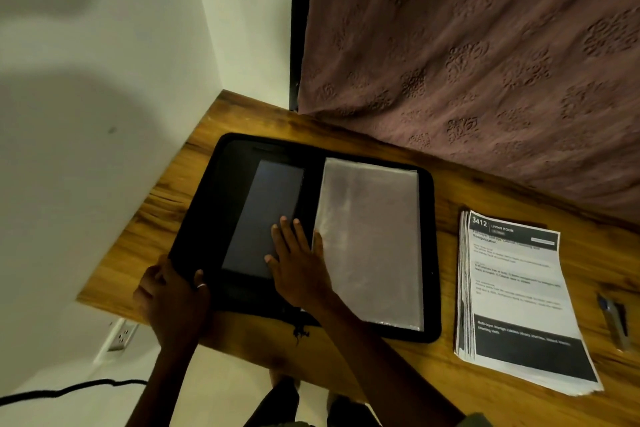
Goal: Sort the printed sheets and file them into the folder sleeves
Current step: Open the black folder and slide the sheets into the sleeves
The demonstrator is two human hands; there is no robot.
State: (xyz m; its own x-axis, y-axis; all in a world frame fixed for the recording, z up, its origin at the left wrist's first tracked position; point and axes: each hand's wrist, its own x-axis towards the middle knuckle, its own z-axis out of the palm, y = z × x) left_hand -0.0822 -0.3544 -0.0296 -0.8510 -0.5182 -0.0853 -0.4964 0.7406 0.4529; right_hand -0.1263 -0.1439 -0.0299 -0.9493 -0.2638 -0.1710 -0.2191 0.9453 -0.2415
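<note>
In the head view, the only one, a black zip folder (428,253) lies open on the wooden table (491,191). It has a dark panel (263,211) on its left half and a pack of clear sleeves (370,239) on its right. The left hand (173,291) grips the folder's near-left corner, thumb on top and fingers curled round the edge. The right hand (298,267) holds nothing. It lies flat with its fingers spread across the spine, partly on the panel, its outer side against the sleeves' inner edge. The stack of printed sheets (516,295) sits on the table to the right, well apart from the folder, and no hand touches it.

No sheet appears to be filed yet, so the risks lie ahead. The sleeves are thin and glossy. A finger pushed in carelessly could part two at once or crease the top one, and the page would land in the wrong pocket. The stack's left edge is already fanned, so a one-handed lift might drag several sheets off together and scramble their order. If the left hand lets go, the folder may skid on the smooth wood as a page goes in. The picture is too soft to show whether the sleeve mouths face the spine or the top, and a wrong guess would buckle the paper.
</note>
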